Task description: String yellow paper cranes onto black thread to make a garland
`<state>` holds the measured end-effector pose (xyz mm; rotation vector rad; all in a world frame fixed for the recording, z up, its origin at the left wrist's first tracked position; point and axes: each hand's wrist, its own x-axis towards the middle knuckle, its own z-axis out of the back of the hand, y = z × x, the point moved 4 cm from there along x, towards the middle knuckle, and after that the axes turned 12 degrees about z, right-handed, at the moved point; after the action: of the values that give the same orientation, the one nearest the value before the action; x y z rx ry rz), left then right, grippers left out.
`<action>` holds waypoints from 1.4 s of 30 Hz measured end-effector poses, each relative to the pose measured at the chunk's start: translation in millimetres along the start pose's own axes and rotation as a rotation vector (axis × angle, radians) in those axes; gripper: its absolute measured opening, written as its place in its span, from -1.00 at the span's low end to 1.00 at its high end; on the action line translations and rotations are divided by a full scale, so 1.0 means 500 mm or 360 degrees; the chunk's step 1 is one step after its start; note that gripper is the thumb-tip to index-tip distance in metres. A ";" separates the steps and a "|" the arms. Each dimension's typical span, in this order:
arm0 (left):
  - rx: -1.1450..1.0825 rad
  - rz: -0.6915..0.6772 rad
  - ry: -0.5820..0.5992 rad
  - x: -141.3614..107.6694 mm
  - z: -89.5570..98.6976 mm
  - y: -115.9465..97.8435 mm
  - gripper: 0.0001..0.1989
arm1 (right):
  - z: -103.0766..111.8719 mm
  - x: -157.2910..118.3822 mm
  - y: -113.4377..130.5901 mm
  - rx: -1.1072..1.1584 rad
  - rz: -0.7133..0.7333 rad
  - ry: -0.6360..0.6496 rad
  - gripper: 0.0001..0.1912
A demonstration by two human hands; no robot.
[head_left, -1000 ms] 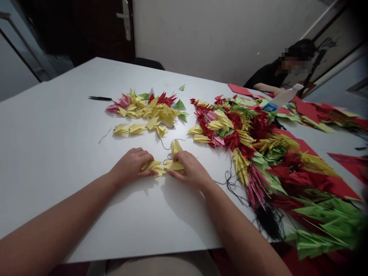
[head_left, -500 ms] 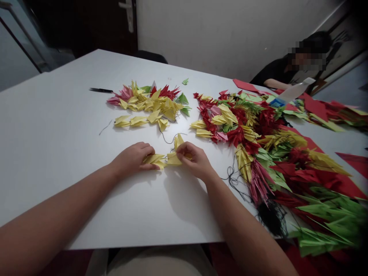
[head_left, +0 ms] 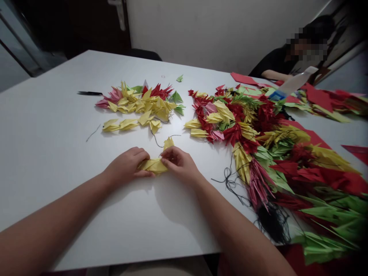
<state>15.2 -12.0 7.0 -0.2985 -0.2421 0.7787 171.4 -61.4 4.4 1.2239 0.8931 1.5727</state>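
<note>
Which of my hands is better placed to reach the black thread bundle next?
Probably your right hand: it is nearer the black thread bundle, which lies to the right of your right forearm. Your left hand, gripping yellow folded paper, would likely have to cross that arm.

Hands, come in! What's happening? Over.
Left hand holding yellow folded paper. Right hand at its end. Black thread just beyond. Colourful paper pile to the right.

Yellow folded papers [head_left: 154, 165]: past counting; one bottle [head_left: 294, 85]; one co-worker [head_left: 268, 64]
</note>
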 end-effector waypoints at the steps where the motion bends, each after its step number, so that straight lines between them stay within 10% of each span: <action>1: 0.0004 0.0013 0.0003 0.000 0.000 0.000 -0.63 | 0.000 0.000 -0.003 0.0038 -0.0021 0.0000 -0.87; 21: -0.0288 0.0128 0.0110 -0.009 0.006 -0.009 -0.66 | 0.003 -0.007 0.034 -0.0744 0.0053 0.0510 -0.63; 31: -0.0328 0.0193 0.0155 -0.010 0.013 -0.015 -0.66 | 0.000 -0.010 0.034 -0.1192 0.0411 0.0602 -0.95; 42: -0.0203 0.0157 0.0093 -0.007 0.012 -0.016 -0.70 | 0.048 -0.008 0.081 -0.1461 0.0591 0.0341 -0.82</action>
<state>16.3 -18.7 14.8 -0.4556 -0.2236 0.8520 185.8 -77.5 46.3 0.5667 -0.0119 2.0859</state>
